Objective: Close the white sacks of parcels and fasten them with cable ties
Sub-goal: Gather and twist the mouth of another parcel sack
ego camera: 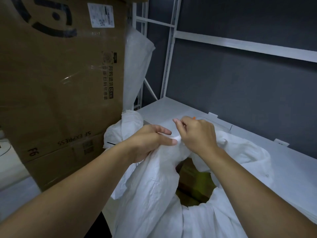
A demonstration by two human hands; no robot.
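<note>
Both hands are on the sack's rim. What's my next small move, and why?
Probably draw the loose rim under the right hand in toward the bunch the left hand pinches. The mouth of the white sack gapes open below the hands, with parcels showing through, so it likely isn't ready to fasten.

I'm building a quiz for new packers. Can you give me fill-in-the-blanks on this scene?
The left hand and right hand grip the sack, whose colour is ___. Its mouth is ___, showing parcels. The box reads SF ___.
Missing: white; open; EXPRESS.
</note>
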